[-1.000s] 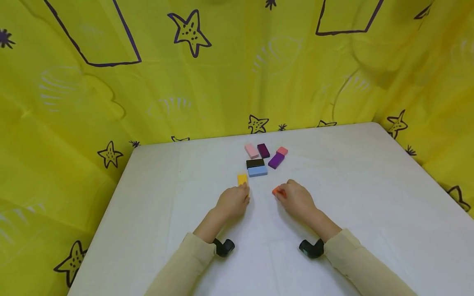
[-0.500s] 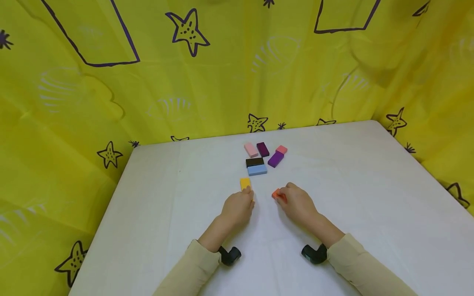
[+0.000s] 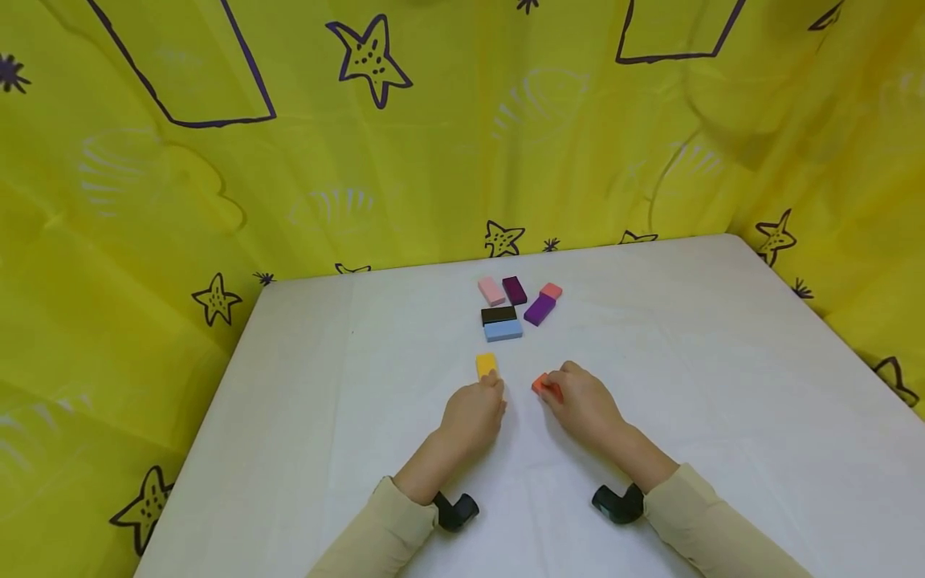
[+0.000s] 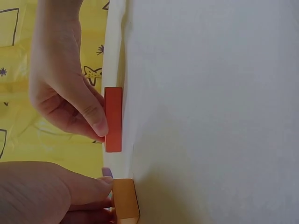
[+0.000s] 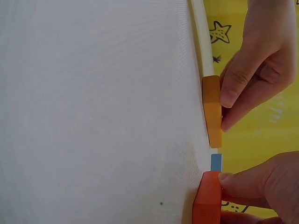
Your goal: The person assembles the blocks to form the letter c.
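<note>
My left hand (image 3: 473, 415) pinches a yellow block (image 3: 486, 364) between thumb and fingers, low over the white table. In the left wrist view that yellow block (image 4: 125, 199) looks orange-brown, with the thumb at its near edge. An orange block (image 3: 539, 384) is pinched by my right hand (image 3: 585, 403), a short gap to the right of the yellow one. The right wrist view shows the thumb and fingers on the orange block (image 5: 208, 198), which lies close to the tabletop. Fingers cover part of both blocks in the head view.
Behind the hands lie a light blue block (image 3: 503, 330) against a black block (image 3: 499, 315), a pink block (image 3: 491, 291), a dark purple block (image 3: 515, 290), and a violet block (image 3: 539, 309) touching a coral block (image 3: 552, 290). A yellow patterned curtain (image 3: 433, 160) hangs behind the table (image 3: 289, 417).
My left hand has moved right and toward me with the yellow block, narrowing the gap to the orange one. The right hand with the orange block has shifted only slightly toward me.
</note>
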`<state>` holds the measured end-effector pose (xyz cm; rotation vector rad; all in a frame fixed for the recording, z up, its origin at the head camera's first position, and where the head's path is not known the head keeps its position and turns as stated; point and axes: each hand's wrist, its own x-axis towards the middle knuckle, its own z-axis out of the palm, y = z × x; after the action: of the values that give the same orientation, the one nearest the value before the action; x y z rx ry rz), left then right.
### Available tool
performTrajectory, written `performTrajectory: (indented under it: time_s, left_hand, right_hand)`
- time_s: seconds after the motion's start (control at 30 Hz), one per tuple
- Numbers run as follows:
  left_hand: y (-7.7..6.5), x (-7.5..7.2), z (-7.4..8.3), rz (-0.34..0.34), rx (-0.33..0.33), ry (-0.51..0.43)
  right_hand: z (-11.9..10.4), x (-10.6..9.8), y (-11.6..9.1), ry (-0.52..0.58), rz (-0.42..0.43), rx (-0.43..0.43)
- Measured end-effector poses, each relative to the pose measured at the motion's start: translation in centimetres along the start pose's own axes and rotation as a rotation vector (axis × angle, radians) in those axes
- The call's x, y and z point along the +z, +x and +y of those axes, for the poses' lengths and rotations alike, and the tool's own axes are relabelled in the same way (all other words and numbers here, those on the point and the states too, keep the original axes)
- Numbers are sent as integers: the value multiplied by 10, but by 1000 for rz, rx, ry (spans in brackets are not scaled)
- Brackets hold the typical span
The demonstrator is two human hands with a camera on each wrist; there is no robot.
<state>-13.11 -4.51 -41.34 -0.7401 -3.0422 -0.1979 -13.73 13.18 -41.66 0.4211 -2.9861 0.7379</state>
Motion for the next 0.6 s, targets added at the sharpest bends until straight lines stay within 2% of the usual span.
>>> performTrajectory:
  time_s: [0.13, 0.4, 0.6]
  left_hand:
    - [0, 0, 2, 5, 0, -2]
    - [-2, -3, 0, 27, 33, -66]
    - [-5, -3, 1, 6, 21, -89]
  right_hand:
    - [0, 0, -3, 4, 2, -1]
    - [-1, 0, -9, 14, 17, -17]
    - [-4, 1, -14, 18, 21, -27]
